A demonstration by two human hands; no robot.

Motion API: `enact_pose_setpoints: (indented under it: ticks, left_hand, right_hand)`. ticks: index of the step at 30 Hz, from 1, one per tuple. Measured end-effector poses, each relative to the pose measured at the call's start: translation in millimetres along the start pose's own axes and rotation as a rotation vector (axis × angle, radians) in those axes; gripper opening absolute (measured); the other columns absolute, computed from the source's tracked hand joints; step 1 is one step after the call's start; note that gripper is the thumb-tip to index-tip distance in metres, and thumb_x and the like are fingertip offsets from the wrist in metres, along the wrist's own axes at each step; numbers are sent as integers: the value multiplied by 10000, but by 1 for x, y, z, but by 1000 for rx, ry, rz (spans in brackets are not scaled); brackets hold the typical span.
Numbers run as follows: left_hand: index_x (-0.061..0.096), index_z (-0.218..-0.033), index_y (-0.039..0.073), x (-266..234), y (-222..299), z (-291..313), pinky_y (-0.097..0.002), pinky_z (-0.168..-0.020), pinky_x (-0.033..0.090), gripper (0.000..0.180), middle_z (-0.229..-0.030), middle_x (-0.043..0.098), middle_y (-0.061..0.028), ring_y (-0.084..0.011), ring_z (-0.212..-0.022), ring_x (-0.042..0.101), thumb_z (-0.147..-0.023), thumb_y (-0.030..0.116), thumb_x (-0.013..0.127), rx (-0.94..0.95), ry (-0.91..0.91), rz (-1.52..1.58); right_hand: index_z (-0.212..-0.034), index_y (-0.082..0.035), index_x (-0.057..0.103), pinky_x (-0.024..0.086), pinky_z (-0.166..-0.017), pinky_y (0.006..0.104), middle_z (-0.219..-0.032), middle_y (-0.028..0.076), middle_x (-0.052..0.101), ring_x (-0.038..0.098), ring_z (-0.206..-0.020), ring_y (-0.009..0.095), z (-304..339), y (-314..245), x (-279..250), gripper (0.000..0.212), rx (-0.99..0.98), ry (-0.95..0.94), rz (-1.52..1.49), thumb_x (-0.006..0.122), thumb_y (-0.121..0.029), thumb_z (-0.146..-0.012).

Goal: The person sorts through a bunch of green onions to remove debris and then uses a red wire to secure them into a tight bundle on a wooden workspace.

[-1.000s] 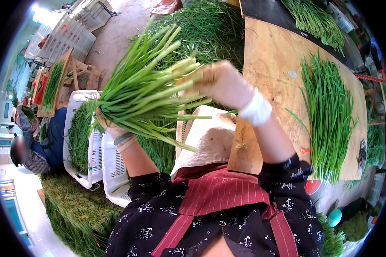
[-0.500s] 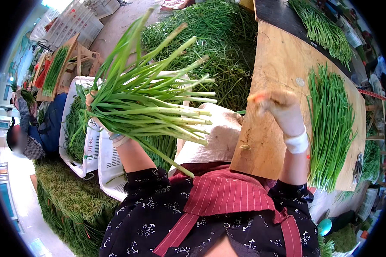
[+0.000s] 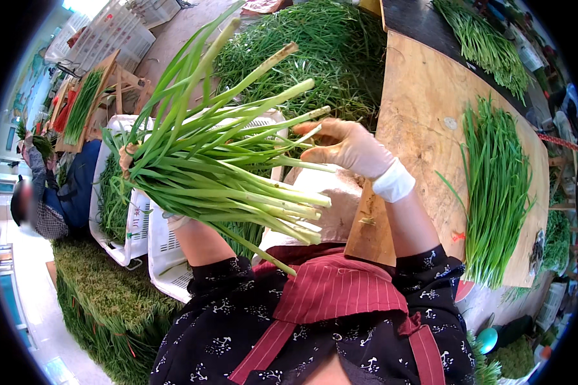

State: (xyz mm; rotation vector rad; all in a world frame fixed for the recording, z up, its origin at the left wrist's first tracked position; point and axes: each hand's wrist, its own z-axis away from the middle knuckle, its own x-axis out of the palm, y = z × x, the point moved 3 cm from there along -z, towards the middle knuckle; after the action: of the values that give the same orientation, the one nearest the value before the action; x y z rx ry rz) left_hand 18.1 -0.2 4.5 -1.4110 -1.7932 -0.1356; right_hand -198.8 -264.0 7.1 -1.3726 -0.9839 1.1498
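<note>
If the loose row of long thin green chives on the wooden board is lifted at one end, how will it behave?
The row of long thin green chives would probably droop and scatter, since the blades lie loose and untied. It is likely light, each blade being very slender. On the flat wooden board it should slide rather than roll.

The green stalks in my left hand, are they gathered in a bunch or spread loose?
Gathered: the left hand clamps the green stalks together at one point, cut ends fanning toward the right hand.

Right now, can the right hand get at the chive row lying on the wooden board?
Probably yes. The right hand is gloved, open, touching the stalk ends of the bunch that the left hand grips. The chive row lies uncovered, with bare wooden board between.
</note>
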Motion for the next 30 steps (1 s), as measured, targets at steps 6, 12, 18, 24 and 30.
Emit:
enact_pose_setpoints:
  ticks: [6,12,18,24,30]
  left_hand:
    - [475,-819,114,-1,26,6,-331,-939,379,92,-794,528,17,-133,-855,526,-906,143,470,202,-12,-164]
    - [450,-869,75,-1,90,13,-248,-831,399,110,-799,465,-10,-121,-771,508,-932,159,415,384,-108,-732]
    - [449,-918,82,-4,59,11,-335,-968,388,98,-847,503,8,-109,-916,521,-936,154,385,314,-143,-454]
    - [472,-938,126,-3,-17,0,-384,-1023,367,56,-825,525,40,-121,-918,535,-884,110,468,278,110,-736]
    - [481,-944,121,-8,-43,-18,-391,-1042,340,146,-807,507,38,-115,-820,538,-819,74,542,222,61,-482]
  right_hand:
    - [-976,-5,678,495,-712,216,-848,76,682,613,-767,86,-7,18,17,182,94,14,-424,629,-117,-841]
    - [-1014,30,634,490,-768,275,-877,102,669,632,-770,156,13,1,-12,353,-102,305,-349,527,-291,-912]
    - [-1167,-26,585,435,-873,237,-975,51,670,599,-927,135,7,-8,-69,305,-252,699,93,551,-150,-891]
    - [-1044,-58,669,449,-815,237,-976,62,662,595,-894,114,-5,-100,-60,261,-335,161,218,653,-164,-806]
    - [-919,-49,705,454,-709,240,-817,58,615,573,-763,121,-41,-100,-10,154,-360,-110,288,675,-132,-793]
